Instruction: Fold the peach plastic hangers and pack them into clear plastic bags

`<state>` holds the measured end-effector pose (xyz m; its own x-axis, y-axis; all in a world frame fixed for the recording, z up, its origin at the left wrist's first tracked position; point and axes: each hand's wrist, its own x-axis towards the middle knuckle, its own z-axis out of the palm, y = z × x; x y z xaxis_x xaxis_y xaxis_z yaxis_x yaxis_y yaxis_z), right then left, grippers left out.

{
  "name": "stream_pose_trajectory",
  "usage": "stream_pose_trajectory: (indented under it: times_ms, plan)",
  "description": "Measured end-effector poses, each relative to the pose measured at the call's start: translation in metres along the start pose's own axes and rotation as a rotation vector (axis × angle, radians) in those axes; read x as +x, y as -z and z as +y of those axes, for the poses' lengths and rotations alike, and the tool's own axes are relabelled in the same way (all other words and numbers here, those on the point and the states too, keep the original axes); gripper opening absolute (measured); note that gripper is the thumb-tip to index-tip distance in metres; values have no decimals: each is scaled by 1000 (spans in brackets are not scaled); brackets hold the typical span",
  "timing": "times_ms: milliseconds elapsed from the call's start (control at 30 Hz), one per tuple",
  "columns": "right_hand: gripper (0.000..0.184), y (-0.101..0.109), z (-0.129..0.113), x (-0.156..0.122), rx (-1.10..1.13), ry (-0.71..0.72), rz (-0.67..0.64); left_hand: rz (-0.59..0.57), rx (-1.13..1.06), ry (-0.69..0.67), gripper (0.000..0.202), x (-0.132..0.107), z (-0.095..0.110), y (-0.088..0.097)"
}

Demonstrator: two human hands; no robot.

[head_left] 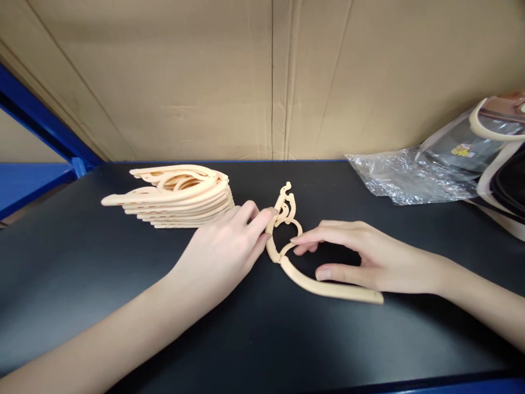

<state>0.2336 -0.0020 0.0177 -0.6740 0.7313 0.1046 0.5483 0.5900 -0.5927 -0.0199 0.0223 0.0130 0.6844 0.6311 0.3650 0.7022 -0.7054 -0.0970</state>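
Note:
A cream plastic folding hanger lies on the black tabletop, one arm reaching to the right and the other pointing away from me, with a ring-shaped part between them. My left hand grips the far-pointing arm with thumb and fingers. At the ring's right edge are the fingertips of my right hand; its thumb and fingers are apart, the thumb just above the right arm of the hanger. Left of my left hand stands a neat stack of matching folded hangers, partly covered by that hand.
Crumpled clear plastic wrapping lies at the back right, beside a transparent container with a cream rim and a black item. Cardboard backs the black table. A blue metal frame rises at left.

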Motion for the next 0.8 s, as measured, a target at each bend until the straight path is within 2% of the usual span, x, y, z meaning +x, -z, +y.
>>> stream_pose_trajectory:
  times_ms: [133, 300, 400, 533, 600, 700, 800]
  plan:
    - [50, -4, 7, 4, -184, 39, 104, -28, -81, -98, 30, -2, 5, -1]
    - [62, -7, 21, 7, -265, 14, 51, -3, -228, -207, 28, -4, 8, -11]
    - [59, -6, 20, 8, -327, -1, 108, -22, -253, -207, 27, -4, 8, -12]
    - [50, 0, 17, 6, -467, -157, 335, -53, -211, -157, 21, -3, 7, -5]
    - [41, 3, 19, 5, -548, -223, 397, -34, -180, -123, 21, -3, 6, -2]
    - [32, 4, 25, 4, -616, -289, 405, 1, -199, -113, 25, -2, 7, 1]
    - [30, 6, 27, 3, -598, -347, 390, -35, -360, -199, 29, -3, 10, 0]
